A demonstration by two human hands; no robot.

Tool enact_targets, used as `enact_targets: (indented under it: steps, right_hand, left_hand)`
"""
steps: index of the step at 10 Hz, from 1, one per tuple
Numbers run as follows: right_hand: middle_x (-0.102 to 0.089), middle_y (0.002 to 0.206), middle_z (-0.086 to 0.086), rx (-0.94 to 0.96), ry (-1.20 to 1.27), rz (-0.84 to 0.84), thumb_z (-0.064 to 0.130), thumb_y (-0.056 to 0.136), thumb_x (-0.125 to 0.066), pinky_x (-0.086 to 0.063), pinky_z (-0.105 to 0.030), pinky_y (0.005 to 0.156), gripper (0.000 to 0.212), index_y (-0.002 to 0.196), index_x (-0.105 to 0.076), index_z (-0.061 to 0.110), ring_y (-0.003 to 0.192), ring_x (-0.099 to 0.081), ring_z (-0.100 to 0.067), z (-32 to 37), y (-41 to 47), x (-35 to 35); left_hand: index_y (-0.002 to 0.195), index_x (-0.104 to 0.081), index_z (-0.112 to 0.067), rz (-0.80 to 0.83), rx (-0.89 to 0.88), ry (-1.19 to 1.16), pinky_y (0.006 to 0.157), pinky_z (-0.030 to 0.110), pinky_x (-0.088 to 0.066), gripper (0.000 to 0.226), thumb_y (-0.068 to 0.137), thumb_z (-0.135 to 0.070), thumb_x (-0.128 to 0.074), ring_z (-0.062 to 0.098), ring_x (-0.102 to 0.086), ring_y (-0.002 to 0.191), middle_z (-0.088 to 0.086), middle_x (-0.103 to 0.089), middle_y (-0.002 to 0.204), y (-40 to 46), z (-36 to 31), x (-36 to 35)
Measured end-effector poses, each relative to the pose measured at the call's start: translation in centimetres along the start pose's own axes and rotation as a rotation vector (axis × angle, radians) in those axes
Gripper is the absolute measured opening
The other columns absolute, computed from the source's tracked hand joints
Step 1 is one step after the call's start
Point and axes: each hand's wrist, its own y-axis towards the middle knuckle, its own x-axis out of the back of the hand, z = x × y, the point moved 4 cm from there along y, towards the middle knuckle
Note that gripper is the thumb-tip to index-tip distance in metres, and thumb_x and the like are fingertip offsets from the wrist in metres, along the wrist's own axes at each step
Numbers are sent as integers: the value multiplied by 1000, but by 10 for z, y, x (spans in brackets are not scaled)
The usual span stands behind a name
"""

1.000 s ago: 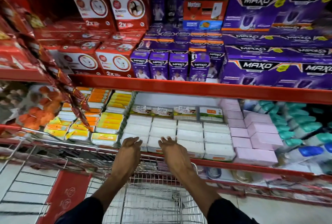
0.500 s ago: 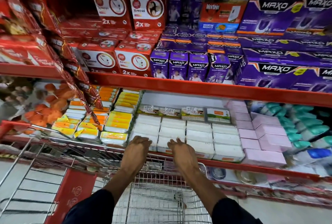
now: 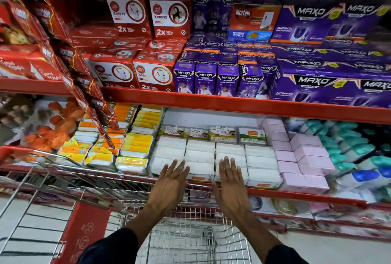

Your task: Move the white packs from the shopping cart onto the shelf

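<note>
Store shelving with red edges fills the view: the upper shelf [image 3: 232,105] carries red boxes [image 3: 155,73] at left and purple MAXO boxes [image 3: 313,86] at right, with a hanging strip of red sachets [image 3: 88,94] draped down the left side. On the lower shelf [image 3: 296,195] I see the white packs [image 3: 261,161] stacked in 4 columns at the front centre, with 4 smaller labelled packs [image 3: 223,134] in a row just behind them. Yellow and orange packs [image 3: 139,143] lie to their left; pink boxes [image 3: 311,158] lie to their right, and teal-capped items [image 3: 359,147] farther right.

Both of my hands are raised, palms down, over the front edge of the white packs. On the left hand [image 3: 171,185] the fingers [image 3: 176,167] are spread and hold nothing; their tips overlap the front of the 2 left columns, though I cannot tell whether they touch. On the right hand [image 3: 231,187] the fingers [image 3: 229,168] are straight, nearly side by side, and likewise empty, over the third column. Both hands are slightly blurred.

Below the hands stands the shopping cart [image 3: 186,240], its wire basket close against the shelf; I see no white packs in the visible part of its basket. Dark sleeves [image 3: 114,249] cover both forearms at the bottom edge.
</note>
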Motion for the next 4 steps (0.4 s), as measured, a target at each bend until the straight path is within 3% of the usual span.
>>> enact_targets:
  steps: [2, 3, 4]
  right_hand:
    - [14, 159, -11, 5, -19, 70, 53, 98, -19, -1, -40, 118, 73, 149, 10, 9, 145, 17, -23, -8, -5, -9]
    - [14, 158, -11, 33, -7, 44, 55, 98, -18, 2, -38, 116, 74, 149, 9, 10, 145, 15, -23, -2, -4, 6]
    - [6, 159, -8, 112, 21, -55, 50, 99, -26, -2, -38, 116, 70, 150, 2, 11, 147, 8, -21, 9, -1, 37]
  left_hand:
    - [147, -38, -16, 32, -5, 18, 117, 49, -14, 51, 102, -37, -29, 27, -30, 145, 9, -43, 153, -2, -1, 0]
    - [150, -32, -16, 22, 3, 8, 124, 43, -8, 56, 101, -41, -25, 21, -15, 147, 6, -35, 157, -2, -5, 14]
    - [151, -31, -15, -67, -36, 1, 118, 42, -9, 56, 102, -42, -31, 18, -12, 148, 5, -34, 158, 6, -18, 38]
